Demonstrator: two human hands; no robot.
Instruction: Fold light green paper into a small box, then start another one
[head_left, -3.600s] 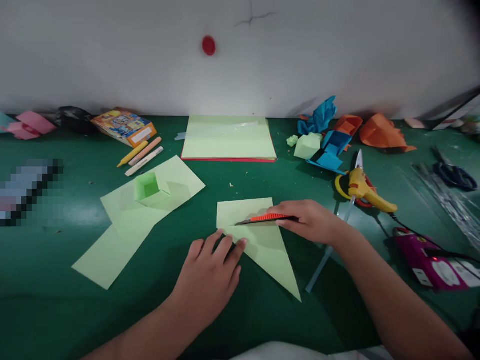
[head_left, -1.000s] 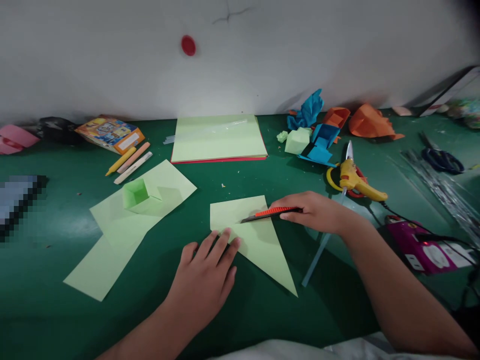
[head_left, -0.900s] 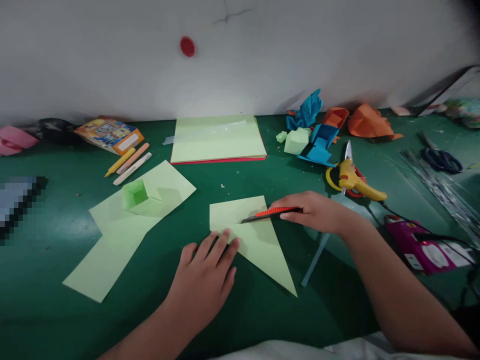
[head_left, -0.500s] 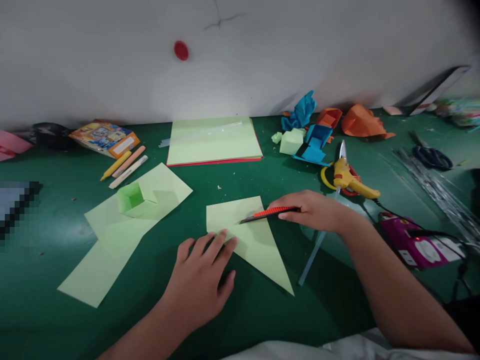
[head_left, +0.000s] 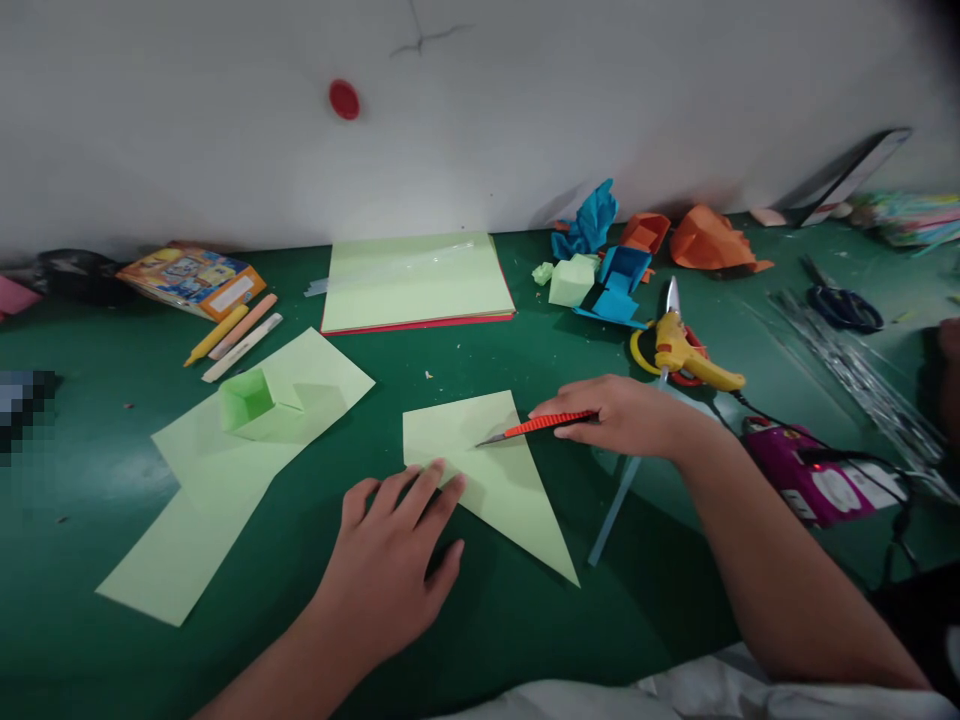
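A folded piece of pale green paper (head_left: 495, 430) with a long pointed corner lies on the green table in front of me. My left hand (head_left: 394, 550) rests with its fingers spread, the fingertips pressing the paper's lower left edge. In my right hand (head_left: 630, 415) is a red and black utility knife (head_left: 551, 422), held low, its blade pointing left over the middle of the paper. Whether the tip touches the paper I cannot tell. To the left, a small open green paper box (head_left: 251, 400) stands on more pale green sheets (head_left: 187, 530).
Behind lies a stack of green paper (head_left: 412, 285). Highlighters (head_left: 232, 330) and a colourful box (head_left: 191, 278) are at the left. On the right are a yellow glue gun (head_left: 686, 355), blue folded paper (head_left: 619, 285), dark scissors (head_left: 844, 300), clear glue sticks (head_left: 855, 370) and a purple power box (head_left: 817, 475).
The view has shifted slightly, so everything sits a little further left. Both hands, the knife and the paper keep nearly the same positions relative to each other.
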